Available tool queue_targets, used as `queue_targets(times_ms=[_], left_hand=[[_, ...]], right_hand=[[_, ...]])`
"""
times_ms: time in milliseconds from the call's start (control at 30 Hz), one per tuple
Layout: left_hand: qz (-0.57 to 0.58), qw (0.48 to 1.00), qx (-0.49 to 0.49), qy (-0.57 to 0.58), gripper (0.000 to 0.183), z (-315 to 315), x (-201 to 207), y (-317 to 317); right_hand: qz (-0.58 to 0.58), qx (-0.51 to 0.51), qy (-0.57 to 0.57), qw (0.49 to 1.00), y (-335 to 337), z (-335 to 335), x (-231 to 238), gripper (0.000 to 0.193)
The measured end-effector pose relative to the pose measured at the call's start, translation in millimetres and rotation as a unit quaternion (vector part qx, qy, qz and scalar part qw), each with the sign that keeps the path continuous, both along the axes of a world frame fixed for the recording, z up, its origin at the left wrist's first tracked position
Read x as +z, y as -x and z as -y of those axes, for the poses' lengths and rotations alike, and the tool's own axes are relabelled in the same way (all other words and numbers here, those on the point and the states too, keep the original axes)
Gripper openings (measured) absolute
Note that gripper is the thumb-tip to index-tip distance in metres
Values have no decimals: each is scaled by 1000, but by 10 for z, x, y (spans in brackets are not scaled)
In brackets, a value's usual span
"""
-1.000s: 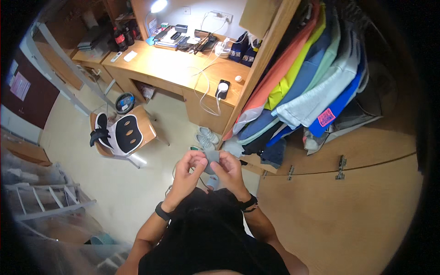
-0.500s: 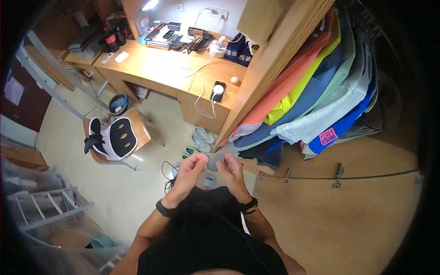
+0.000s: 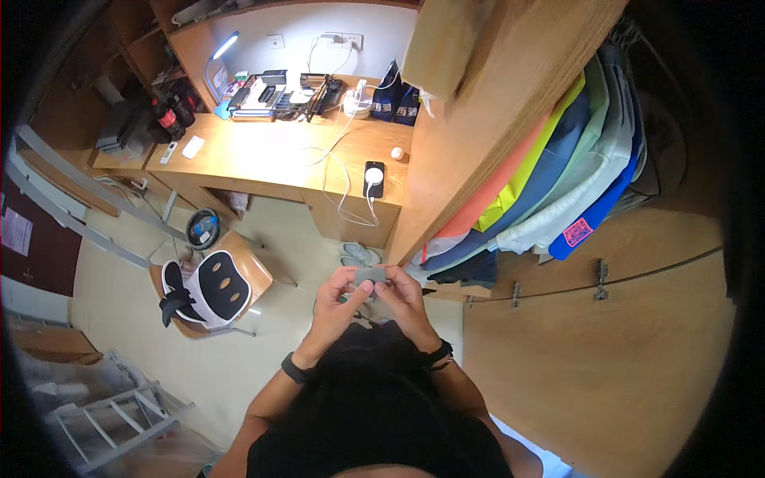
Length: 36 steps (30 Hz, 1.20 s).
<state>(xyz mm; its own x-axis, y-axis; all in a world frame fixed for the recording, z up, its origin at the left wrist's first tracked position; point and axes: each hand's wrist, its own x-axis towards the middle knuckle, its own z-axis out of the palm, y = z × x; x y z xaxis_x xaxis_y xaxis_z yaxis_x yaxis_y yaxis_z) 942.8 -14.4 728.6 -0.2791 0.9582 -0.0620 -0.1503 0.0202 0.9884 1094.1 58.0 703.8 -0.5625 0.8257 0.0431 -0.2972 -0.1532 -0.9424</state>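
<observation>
A small, flat grey piece, thin like a card or scrap of cloth, is held up in front of my body; its exact kind does not show. My left hand pinches its left side, thumb on the near face. On the right side, my right hand grips it the same way, the two thumbs close together at its lower edge. Dark bands circle both wrists. Beyond the hands, pale shoes stand on the floor by the desk.
A lit wooden desk lies ahead, with a phone and white charging cable on it. Hanging clothes fill the open wardrobe at right. At left stand a chair with a black-and-white cushion, a bin and a ladder.
The grey piece has turned from hanging lower between the fingers to lying wide across both hands. My thumbs have come closer together. The view has shifted slightly.
</observation>
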Motion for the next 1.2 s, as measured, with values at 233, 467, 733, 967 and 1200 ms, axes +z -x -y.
queue_targets(times_ms=[233,467,733,967,1200], left_hand=[[-39,997,-33,-54,14,-68,-44,328],[13,999,-29,18,16,-112,81,595],[-41,999,-33,8,17,-196,151,828],[79,995,-62,-27,34,-272,143,837],[145,986,-73,-28,37,-304,259,843]], right_hand=[[57,13,-36,998,239,-13,-44,16],[171,57,-127,975,374,-44,3,18],[81,107,-138,981,492,-27,57,33],[30,173,-73,982,464,-98,-108,40],[35,181,-107,977,475,-71,-58,50]])
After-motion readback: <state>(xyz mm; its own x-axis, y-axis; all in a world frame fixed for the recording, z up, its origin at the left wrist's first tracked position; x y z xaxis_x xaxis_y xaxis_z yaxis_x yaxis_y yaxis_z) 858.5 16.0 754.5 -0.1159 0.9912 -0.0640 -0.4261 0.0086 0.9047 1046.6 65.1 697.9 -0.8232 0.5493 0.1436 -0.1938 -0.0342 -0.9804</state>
